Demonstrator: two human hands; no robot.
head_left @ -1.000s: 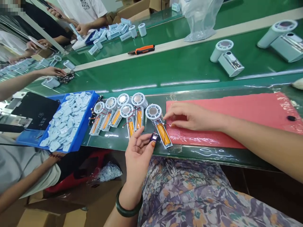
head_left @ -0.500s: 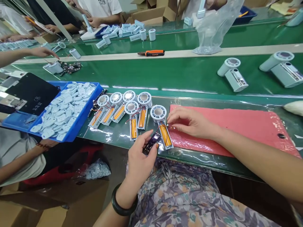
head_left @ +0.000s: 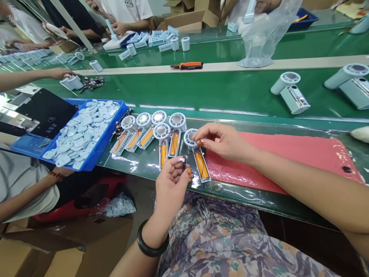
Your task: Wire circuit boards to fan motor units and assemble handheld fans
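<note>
Green belting covers the worktop (head_left: 227, 94) of this assembly room. At far left, a co-worker's hand (head_left: 59, 73) reaches to a pale blue plastic housing (head_left: 72, 82) beside a cluster of small dark circuit boards (head_left: 92, 82). Nearer me, a shallow blue plastic tray (head_left: 111, 132) holds a loose heap of pale blue moulded parts (head_left: 86, 134), within arm's reach of my working area.

To the right of the tray lie six units, each a round white fan ring with a silver centre, wired to an orange cylindrical battery in a white labelled holder. Each unit appears to be laid out separately to keep its thin leads from tangling.

My left hand (head_left: 171, 188) is raised at the worktop's near edge, palm toward me, with the thumb and fingertips pinching a small black circuit board (head_left: 183, 163) held edge-on. My right hand (head_left: 223, 142) enters from the right, forearm angled inward, with the thumb and forefinger pressed together at the rim of the nearest white fan ring (head_left: 190, 138). Whether a lead lies between them is too small to tell. A pink foam mat (head_left: 291, 161) lies under the wrist, apparently as a soft pad. Beyond it, pale blue handheld fans (head_left: 290, 90) stand on the farther belt.
</note>
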